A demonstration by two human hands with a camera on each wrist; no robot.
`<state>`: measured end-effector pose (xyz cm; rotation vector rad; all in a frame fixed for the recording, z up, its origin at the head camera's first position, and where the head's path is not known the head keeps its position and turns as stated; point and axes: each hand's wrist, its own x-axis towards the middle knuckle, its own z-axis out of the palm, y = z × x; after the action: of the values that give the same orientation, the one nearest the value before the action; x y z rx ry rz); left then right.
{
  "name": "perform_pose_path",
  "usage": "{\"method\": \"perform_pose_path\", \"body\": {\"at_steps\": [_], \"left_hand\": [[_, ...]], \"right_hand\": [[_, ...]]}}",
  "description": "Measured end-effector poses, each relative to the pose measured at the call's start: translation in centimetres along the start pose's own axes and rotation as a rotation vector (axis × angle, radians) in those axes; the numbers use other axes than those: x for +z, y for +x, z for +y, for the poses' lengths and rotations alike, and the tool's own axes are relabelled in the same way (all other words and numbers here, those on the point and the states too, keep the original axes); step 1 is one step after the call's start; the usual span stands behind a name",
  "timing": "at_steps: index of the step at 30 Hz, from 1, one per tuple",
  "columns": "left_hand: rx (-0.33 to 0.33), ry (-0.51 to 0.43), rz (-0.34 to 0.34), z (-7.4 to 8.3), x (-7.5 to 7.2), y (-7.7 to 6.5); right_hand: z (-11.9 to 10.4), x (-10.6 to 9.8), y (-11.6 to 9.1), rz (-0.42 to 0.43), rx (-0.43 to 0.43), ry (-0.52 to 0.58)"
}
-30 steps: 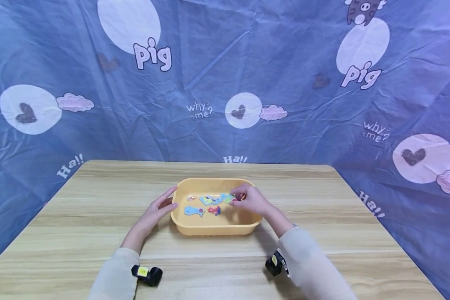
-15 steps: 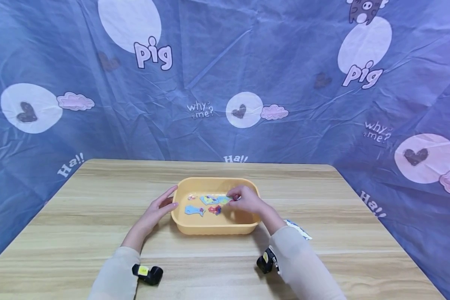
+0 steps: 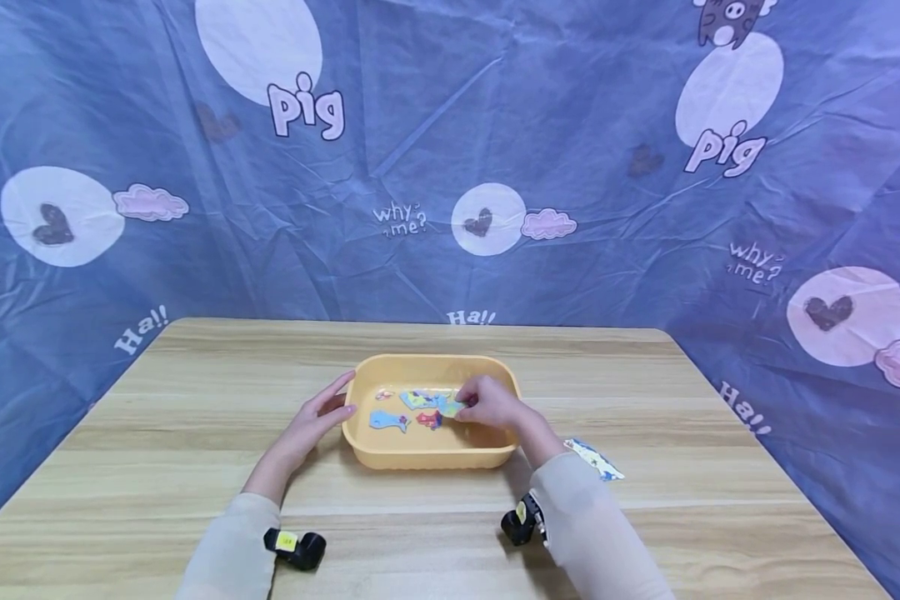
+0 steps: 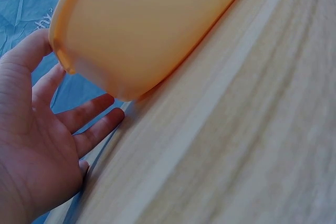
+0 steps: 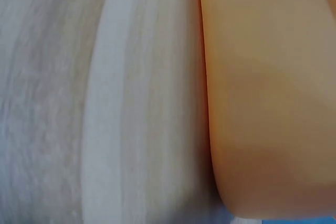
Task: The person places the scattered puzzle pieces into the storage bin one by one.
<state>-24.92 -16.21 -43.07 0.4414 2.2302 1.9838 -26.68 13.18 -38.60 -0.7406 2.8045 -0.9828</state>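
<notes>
A yellow-orange plastic basin [image 3: 427, 460] stands on the table, with several flat, colourful cut-out pieces on its floor. My left hand [image 3: 311, 425] holds its left end; the left wrist view shows the thumb over the rim [image 4: 62, 59] and the other fingers spread along the outer wall. Reaching in over the right side, my right hand [image 3: 491, 402] pinches a light-blue and yellow-green flat piece [image 3: 449, 407]. Left of it lie a blue-and-yellow piece [image 3: 420, 401], a red piece [image 3: 428, 420], a blue fish-shaped piece [image 3: 387, 420] and a small orange-white piece [image 3: 384, 395].
A flat white, blue and yellow piece [image 3: 594, 460] lies on the wooden table [image 3: 232, 367], right of the basin beside the right sleeve. A blue printed cloth [image 3: 420, 125] hangs behind the table. The right wrist view shows mostly the basin's outer wall [image 5: 268, 98].
My right forearm has shifted left, uncovering the flat piece on the table. The right fingertips have come down at the light-blue piece. The left hand keeps its place on the basin.
</notes>
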Motion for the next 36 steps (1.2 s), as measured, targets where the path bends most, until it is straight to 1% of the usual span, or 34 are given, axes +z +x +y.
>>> {"method": "perform_pose_path", "body": {"at_steps": [3, 9, 15, 20, 30, 36], "left_hand": [[-0.006, 0.001, -0.004, 0.04, 0.03, -0.01], [-0.022, 0.005, 0.011, -0.03, 0.07, 0.01], [-0.026, 0.014, 0.014, -0.17, 0.11, 0.03], [-0.031, -0.001, 0.016, -0.13, 0.1, -0.01], [-0.018, -0.005, 0.01, -0.22, 0.06, 0.03], [-0.02, -0.001, 0.008, -0.18, 0.06, 0.11]], "right_hand": [[-0.04, 0.03, -0.05, -0.014, 0.007, -0.032], [-0.14, 0.09, -0.14, -0.023, 0.034, -0.088], [-0.13, 0.07, -0.24, -0.034, 0.059, -0.102], [-0.05, 0.14, -0.19, -0.036, 0.082, -0.102], [-0.07, 0.15, 0.0, -0.05, 0.154, -0.157], [0.07, 0.19, 0.12, -0.044, 0.163, -0.175]]}}
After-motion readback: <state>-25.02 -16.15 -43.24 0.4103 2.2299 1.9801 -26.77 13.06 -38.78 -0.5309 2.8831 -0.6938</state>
